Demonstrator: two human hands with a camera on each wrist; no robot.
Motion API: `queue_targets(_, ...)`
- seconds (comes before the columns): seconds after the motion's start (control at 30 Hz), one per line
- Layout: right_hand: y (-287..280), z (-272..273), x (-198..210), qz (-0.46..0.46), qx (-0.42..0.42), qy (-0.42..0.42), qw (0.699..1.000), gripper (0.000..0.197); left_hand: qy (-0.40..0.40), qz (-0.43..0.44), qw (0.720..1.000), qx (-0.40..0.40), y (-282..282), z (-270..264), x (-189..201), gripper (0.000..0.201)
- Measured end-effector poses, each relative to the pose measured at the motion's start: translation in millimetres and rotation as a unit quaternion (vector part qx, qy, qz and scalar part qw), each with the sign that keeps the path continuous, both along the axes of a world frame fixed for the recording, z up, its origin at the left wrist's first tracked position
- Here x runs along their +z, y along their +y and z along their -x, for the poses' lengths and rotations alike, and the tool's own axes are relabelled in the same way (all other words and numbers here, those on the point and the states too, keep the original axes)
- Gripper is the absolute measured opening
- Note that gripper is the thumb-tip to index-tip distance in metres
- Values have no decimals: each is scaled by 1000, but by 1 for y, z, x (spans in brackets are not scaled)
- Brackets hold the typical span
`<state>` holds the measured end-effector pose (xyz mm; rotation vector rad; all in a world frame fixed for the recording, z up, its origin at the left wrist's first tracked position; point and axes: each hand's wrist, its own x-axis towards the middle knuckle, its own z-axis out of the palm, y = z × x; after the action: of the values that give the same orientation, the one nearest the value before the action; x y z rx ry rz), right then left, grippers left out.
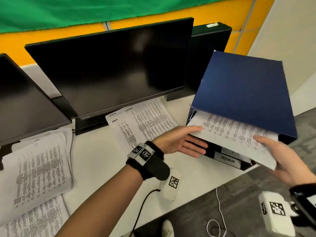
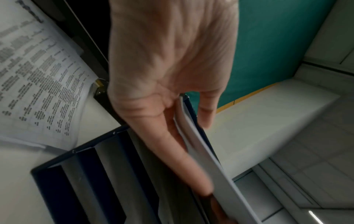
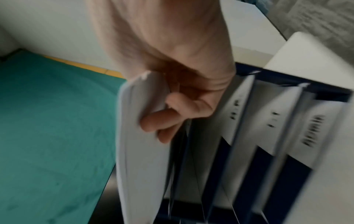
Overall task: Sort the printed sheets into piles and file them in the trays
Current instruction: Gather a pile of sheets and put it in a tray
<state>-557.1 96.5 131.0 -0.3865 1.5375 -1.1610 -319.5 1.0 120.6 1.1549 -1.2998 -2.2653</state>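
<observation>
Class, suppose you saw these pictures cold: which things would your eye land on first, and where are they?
First, the stack of printed sheets that both hands feed into the top slot of the blue tray unit at the desk's right end. Next, the dark monitor mid-desk, with loose printouts lying at the left.

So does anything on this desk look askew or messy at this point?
Yes. The paper piles at the left are skewed and fanned, edges curling, overlapping one another. Another sheet stack lies crooked, tucked under the monitor. The stack both hands hold sticks halfway out of the blue tray unit.
</observation>
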Motion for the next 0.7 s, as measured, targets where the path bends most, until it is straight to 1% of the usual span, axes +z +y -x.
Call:
queue_targets(0.03, -9, 1, 3, -3, -7, 1, 1000, 14, -5, 10, 1000, -5, 2, -1, -1, 22)
queue_targets(0.1, -17, 4, 1, 5, -18, -5, 1000, 12, -18, 36, 999, 37, 3, 9, -2, 18)
queue_targets(0.17, -11, 8, -4, 32, -21, -57, 998, 12, -28, 48, 994, 92, -1, 23, -4, 20)
queue_targets(0.23, -1, 10, -8, 30, 8, -124, 992, 15, -4, 36, 991, 129, -2, 36, -7, 19)
queue_targets(0.27, 3, 9, -9, 26, 24, -147, 989, 21, 7, 31, 990, 140, -2, 42, -8, 18)
queue_targets(0.3, 3, 8, -10, 30, 25, -165, 986, 32, 15, 28, 988, 148, -2, 47, -9, 17)
queue_targets(0.33, 0, 9, -12, 42, 4, -181, 983, 49, 22, 27, 987, 154, -2, 52, -8, 14)
queue_targets(0.37, -5, 8, -11, 61, -34, -207, 976, 68, 33, 25, 986, 159, -4, 58, -6, 11)
queue_targets(0.4, -12, 10, -13, 79, -86, -245, 963, 84, 49, 25, 985, 166, -4, 63, 0, 12)
queue_targets(0.43, -19, 9, -12, 102, -133, -282, 945, 93, 66, 25, 983, 168, -6, 67, 4, 22)
queue_targets(0.47, -26, 8, -11, 122, -172, -314, 926, 92, 81, 27, 983, 163, -8, 71, 9, 31)
queue_targets(0.5, -32, 4, -10, 137, -198, -336, 911, 82, 93, 30, 983, 154, -11, 73, 13, 36)
queue_targets(0.53, -35, -1, -11, 146, -194, -335, 910, 67, 98, 35, 984, 141, -12, 73, 15, 39)
queue_targets(0.6, -36, -16, -12, 160, -126, -266, 942, 37, 95, 55, 988, 111, -15, 66, 15, 41)
queue_targets(0.63, -35, -21, -16, 167, -115, -237, 950, 30, 84, 70, 989, 98, -14, 58, 11, 40)
queue_targets(0.7, -29, -30, -22, 184, -129, -205, 953, 26, 53, 98, 989, 99, -12, 33, -1, 30)
